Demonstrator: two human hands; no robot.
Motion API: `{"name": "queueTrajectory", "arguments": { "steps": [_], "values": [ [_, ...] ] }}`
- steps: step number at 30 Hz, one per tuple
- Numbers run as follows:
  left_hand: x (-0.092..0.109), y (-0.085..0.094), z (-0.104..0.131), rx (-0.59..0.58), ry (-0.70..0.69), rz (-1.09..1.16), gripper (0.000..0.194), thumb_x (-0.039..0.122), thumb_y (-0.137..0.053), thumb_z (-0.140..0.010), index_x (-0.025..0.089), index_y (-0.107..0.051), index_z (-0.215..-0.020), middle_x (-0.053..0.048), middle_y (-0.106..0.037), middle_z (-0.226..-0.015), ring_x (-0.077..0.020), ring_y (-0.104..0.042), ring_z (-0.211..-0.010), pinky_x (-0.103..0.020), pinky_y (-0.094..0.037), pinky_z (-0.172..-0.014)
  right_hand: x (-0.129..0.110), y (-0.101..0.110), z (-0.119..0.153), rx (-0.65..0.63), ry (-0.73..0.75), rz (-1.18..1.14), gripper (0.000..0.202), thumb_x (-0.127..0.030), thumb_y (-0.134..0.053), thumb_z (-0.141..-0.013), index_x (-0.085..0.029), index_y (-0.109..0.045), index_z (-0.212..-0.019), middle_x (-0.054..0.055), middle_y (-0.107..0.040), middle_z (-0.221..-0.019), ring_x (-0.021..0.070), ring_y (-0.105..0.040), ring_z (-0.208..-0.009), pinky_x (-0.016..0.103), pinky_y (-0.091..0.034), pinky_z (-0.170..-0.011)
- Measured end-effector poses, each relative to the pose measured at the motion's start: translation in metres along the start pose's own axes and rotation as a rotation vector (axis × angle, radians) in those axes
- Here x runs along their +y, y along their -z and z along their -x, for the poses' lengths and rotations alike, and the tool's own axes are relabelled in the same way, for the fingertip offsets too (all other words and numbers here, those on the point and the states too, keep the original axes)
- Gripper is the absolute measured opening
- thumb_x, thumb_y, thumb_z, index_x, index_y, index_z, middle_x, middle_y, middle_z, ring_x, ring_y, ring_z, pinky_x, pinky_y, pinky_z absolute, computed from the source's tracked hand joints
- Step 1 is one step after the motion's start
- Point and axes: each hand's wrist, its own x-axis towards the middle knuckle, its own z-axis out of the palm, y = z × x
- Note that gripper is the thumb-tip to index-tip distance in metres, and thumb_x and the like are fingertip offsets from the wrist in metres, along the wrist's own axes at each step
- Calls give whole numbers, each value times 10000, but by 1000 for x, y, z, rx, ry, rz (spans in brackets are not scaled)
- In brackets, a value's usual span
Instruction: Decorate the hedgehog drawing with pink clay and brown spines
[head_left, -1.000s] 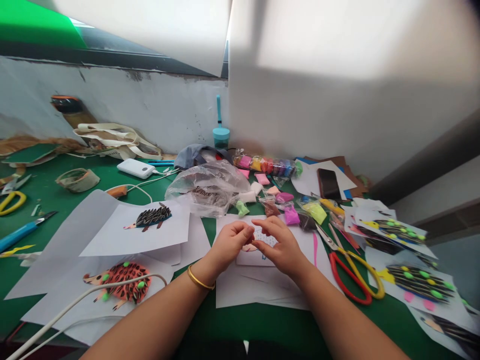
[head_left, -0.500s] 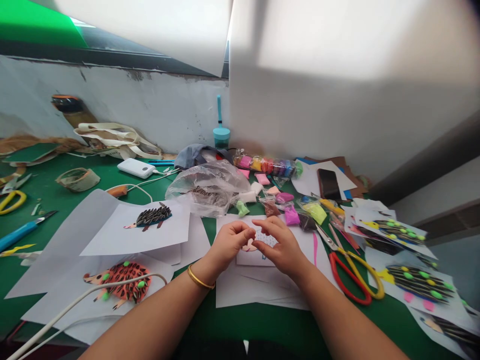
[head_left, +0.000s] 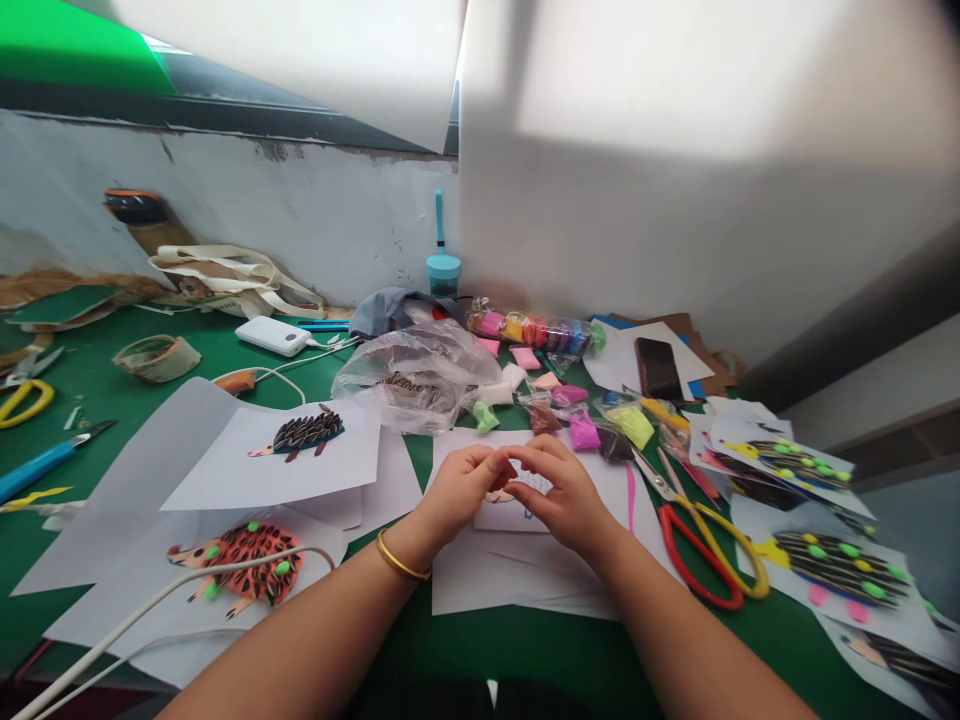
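Observation:
My left hand point(head_left: 466, 487) is closed, its thumb and forefinger pinched together; whatever lies in the pinch is too small and hidden to name. Opposite it, my right hand point(head_left: 556, 490) curves inward with a gap between thumb and forefinger. Its forefinger meets the left fingertips. Both hands hover over a small white card point(head_left: 495, 517) bearing a partly hidden drawing with a peach-coloured part and small marks. Under the card are larger white sheets point(head_left: 480, 580). A pink strip point(head_left: 630, 498) lies to the right.
Red-and-yellow scissors point(head_left: 712, 560) lie beside my right forearm. Beyond the hands are bags of coloured clay point(head_left: 583, 430) and a clear plastic bag point(head_left: 420, 385). Hedgehog pictures point(head_left: 307, 438) lie left, more point(head_left: 840, 565) right. A blue-handled knife point(head_left: 45, 468) is at far left; a white cable point(head_left: 150, 610) crosses front left.
My right forefinger has moved left and now touches the left fingertips, so the gap between the hands has narrowed. The things on the table have stayed put.

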Motion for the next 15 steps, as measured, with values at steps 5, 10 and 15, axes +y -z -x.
{"name": "queueTrajectory", "arguments": {
  "steps": [5,10,15],
  "values": [
    [2,-3,0,-94,-25,-20,575,661,-557,-849,119,-671,-691,-20,-530,-596,-109,-428,-567,-250,-351,-545,-1,1,-2,22,-16,-5,103,-230,-623,-915,-247,-681,-998,32,-613,-844,186,-576,-819,335,-487,-720],
    [-1,-1,0,-43,53,-22,428,556,-749,-737,140,-696,-824,-11,-588,-667,-120,-504,-624,-245,-425,-603,2,0,-2,53,-30,24,38,-200,-652,-876,-230,-635,-862,12,-580,-791,176,-551,-785,322,-455,-694],
    [0,-3,-1,15,27,-15,451,576,-667,-804,128,-674,-749,-8,-564,-613,-105,-454,-555,-244,-372,-546,1,1,-2,-8,-43,26,225,-234,-677,-872,-260,-672,-1096,23,-597,-869,182,-567,-828,332,-476,-737]
  ]
}}
